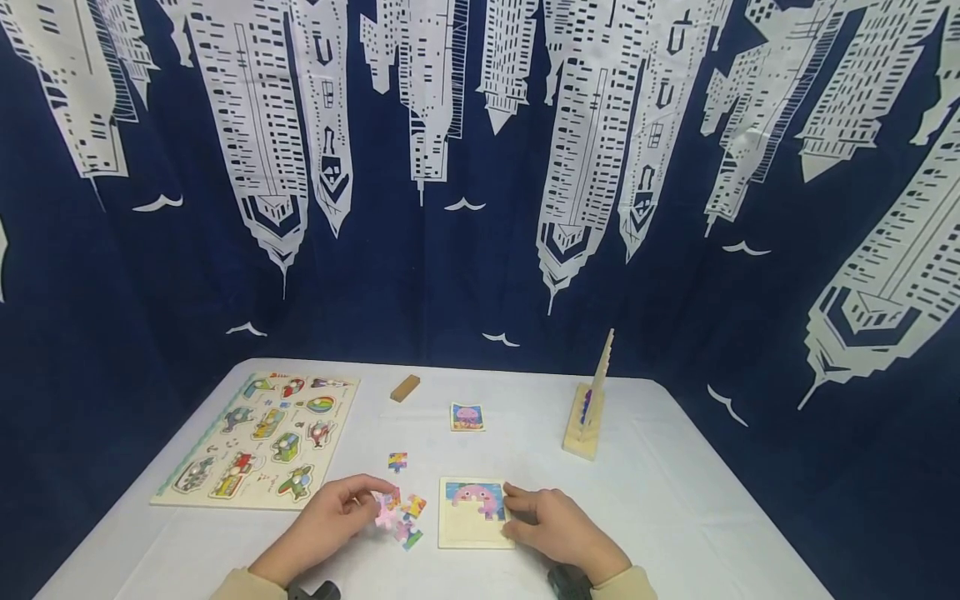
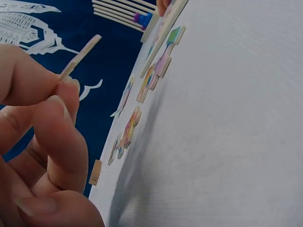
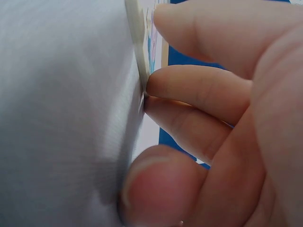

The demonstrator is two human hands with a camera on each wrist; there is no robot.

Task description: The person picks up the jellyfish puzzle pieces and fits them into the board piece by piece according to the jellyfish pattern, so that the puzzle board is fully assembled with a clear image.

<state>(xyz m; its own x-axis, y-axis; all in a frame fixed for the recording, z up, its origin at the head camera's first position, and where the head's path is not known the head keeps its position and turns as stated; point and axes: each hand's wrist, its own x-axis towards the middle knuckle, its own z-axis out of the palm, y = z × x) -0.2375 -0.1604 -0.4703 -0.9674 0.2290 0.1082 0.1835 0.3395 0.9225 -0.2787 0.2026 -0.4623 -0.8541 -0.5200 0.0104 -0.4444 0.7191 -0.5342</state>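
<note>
A jigsaw piece is pinched between thumb and finger of the left hand, beside loose jigsaw pieces. The puzzle tray, partly filled along its far side, is set toward the near edge of the table; its right edge is touched, unclasped, by the right hand. A knobbed puzzle board is laid along the table's left edge.

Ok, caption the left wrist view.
Left hand pinches a thin puzzle piece; more pieces lie on the white table.
</note>
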